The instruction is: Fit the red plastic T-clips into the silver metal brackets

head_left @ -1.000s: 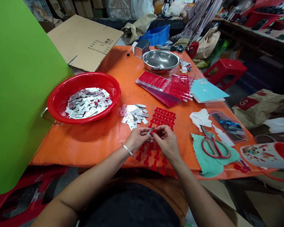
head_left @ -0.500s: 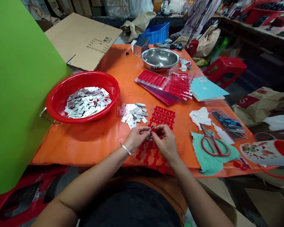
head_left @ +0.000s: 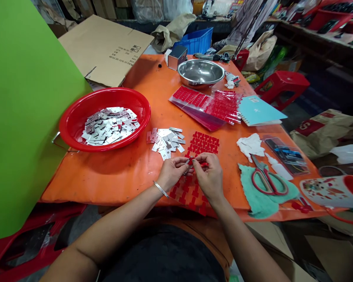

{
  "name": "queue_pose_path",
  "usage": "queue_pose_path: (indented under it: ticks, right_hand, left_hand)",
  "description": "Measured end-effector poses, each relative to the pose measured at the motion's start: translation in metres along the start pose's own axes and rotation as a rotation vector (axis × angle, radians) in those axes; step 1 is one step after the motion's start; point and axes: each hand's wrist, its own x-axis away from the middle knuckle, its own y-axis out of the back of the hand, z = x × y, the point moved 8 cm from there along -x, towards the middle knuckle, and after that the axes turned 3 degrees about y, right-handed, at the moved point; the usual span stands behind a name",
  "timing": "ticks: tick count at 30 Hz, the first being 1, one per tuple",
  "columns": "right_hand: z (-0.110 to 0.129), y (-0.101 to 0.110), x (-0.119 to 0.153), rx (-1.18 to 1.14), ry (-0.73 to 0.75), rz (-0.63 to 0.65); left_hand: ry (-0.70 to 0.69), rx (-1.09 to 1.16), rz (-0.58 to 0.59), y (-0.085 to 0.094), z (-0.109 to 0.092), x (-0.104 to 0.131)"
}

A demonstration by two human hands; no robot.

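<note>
My left hand (head_left: 172, 171) pinches a small flat metal plate (head_left: 189, 161) in front of me. From the other side, my right hand (head_left: 209, 173) closes its thumb and fingertips on a small red sticker (head_left: 191, 159) against the plate's upper end. Beneath both hands lies a clear sheet of red T-shaped stickers (head_left: 205, 143). A loose pile of metal plates (head_left: 168, 141) sits just beyond my left hand. More plates of this kind fill part of a red basin (head_left: 65, 129) at the left.
Red-handled scissors (head_left: 269, 182) rest on a green cloth (head_left: 248, 196) at the right, beside a printed mug (head_left: 326, 190). Farther back are more sticker sheets (head_left: 191, 98), a blue notebook (head_left: 261, 111) and a steel bowl (head_left: 201, 80). A green panel (head_left: 26, 117) stands at the left edge.
The camera view has shifted slightly, so the table items sit a little farther right. My hands stay together at the metal plate, with the right fingertips slightly moved along its end.
</note>
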Motion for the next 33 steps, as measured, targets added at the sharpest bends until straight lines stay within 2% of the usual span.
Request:
queue_pose_path:
  ticks: [19,22,25,30,33]
  right_hand:
    - [-0.005,0.0,-0.003,-0.022,-0.076,0.02]
    - [-0.011,0.005,-0.002,-0.05,-0.111,-0.04]
    - [-0.026,0.008,0.0,-0.127,-0.222,-0.09]
    - [-0.041,-0.017,0.005,-0.353,-0.344,0.176]
    - [-0.043,-0.025,0.01,-0.456,-0.389,0.208]
  left_hand:
    - [-0.014,-0.021,0.025,-0.003,0.0,0.002]
    - [-0.029,-0.038,0.029,-0.001,-0.001,0.004]
    - [-0.017,-0.039,0.031,0.001,0.002,0.005]
    - [0.011,0.0,0.058,0.004,0.005,0.008]
    - [-0.003,-0.049,0.149,0.001,0.002,0.013]
